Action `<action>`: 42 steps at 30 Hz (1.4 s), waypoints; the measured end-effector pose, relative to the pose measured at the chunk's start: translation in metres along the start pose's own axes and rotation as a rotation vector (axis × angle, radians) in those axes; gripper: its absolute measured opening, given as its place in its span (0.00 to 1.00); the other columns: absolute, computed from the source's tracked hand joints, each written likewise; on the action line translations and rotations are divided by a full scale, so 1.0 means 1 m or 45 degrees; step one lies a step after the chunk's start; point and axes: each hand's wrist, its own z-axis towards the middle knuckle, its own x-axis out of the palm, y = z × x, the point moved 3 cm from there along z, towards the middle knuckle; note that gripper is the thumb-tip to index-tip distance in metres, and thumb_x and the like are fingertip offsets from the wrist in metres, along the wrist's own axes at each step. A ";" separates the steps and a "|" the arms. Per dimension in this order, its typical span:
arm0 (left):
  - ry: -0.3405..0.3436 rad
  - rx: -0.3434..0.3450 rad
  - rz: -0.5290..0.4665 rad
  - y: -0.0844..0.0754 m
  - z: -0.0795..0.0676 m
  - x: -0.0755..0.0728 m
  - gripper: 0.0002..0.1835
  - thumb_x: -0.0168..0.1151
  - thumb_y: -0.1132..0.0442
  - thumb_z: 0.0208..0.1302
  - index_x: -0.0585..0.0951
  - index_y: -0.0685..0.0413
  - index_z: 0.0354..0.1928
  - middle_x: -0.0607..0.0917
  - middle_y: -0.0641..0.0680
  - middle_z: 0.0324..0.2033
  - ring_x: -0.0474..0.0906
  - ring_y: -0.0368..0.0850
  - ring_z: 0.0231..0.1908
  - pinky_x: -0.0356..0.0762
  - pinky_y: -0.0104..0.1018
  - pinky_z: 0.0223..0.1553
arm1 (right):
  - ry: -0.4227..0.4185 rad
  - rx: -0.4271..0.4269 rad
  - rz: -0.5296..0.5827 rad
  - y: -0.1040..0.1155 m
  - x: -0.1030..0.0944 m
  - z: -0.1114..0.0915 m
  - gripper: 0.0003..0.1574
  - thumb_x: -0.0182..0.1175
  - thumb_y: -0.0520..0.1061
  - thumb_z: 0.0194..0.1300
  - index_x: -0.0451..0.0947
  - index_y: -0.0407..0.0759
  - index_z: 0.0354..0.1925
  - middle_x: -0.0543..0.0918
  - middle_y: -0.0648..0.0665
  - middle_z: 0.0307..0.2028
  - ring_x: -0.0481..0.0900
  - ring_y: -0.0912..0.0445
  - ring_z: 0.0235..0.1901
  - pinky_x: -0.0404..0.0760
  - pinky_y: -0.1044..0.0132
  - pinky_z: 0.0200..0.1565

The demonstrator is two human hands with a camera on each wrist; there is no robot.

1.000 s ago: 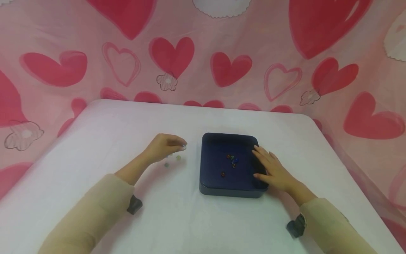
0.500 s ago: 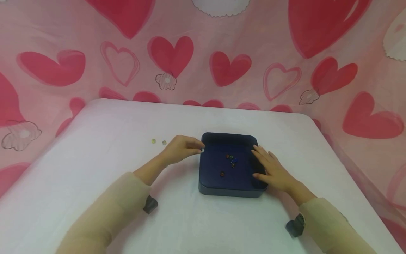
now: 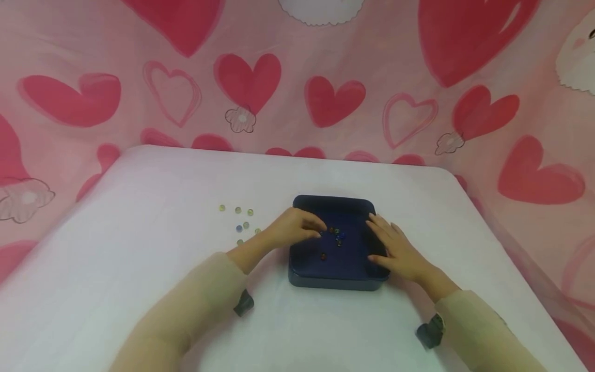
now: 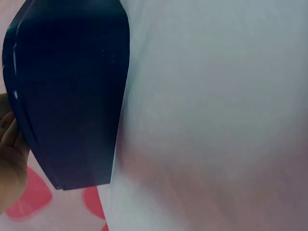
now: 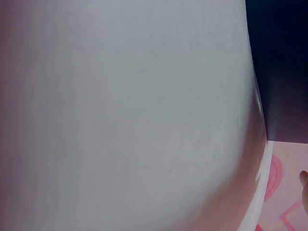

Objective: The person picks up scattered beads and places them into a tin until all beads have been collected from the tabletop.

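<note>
My left hand [image 3: 294,228] reaches over the left rim of a dark blue rectangular tin [image 3: 338,284]. Between its thumb and fingertips is a small glass marble [image 3: 321,233], partly hidden. Several coloured marbles lie on the tin's floor, among them a blue marble [image 3: 343,235] in a cluster and a reddish-brown marble [image 3: 323,256] nearer the front. On the tin's right rim rests my right hand [image 3: 400,251], fingers extended and thumb apart. The left wrist view has the tin's side wall [image 4: 72,106] beside part of the hand; a fingertip [image 5: 304,180] shows in the right wrist view.
Left of the tin, several pale marbles lie loose on the white tablecloth [image 3: 153,222], with a bluish marble [image 3: 239,228] among them. Behind the table hangs a pink cloth [image 3: 288,124] printed with hearts.
My left hand has moved right with a marble, from the loose marbles to over the tin, uncovering several on the cloth. The right hand stays on the rim.
</note>
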 end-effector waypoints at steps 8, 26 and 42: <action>0.127 0.036 0.086 -0.001 0.014 0.014 0.11 0.63 0.68 0.56 0.83 0.57 0.42 0.85 0.52 0.41 0.81 0.41 0.43 0.77 0.24 0.42 | -0.009 -0.023 -0.011 -0.001 -0.001 0.001 0.46 0.58 0.50 0.58 0.52 0.32 0.66 0.50 0.33 0.68 0.43 0.44 0.70 0.43 0.37 0.63; 0.336 -0.055 0.592 -0.003 0.020 0.028 0.12 0.63 0.66 0.55 0.83 0.47 0.43 0.84 0.47 0.42 0.79 0.42 0.46 0.75 0.33 0.49 | -0.001 -0.018 -0.010 -0.002 0.000 0.002 0.46 0.58 0.50 0.58 0.52 0.32 0.66 0.49 0.34 0.69 0.41 0.46 0.70 0.42 0.37 0.63; 0.358 -0.113 0.620 -0.003 0.019 0.030 0.12 0.63 0.66 0.55 0.83 0.47 0.43 0.84 0.47 0.42 0.79 0.42 0.45 0.76 0.32 0.48 | -0.009 -0.021 0.006 0.001 -0.001 0.002 0.46 0.59 0.49 0.56 0.53 0.30 0.65 0.51 0.32 0.68 0.42 0.45 0.70 0.43 0.35 0.62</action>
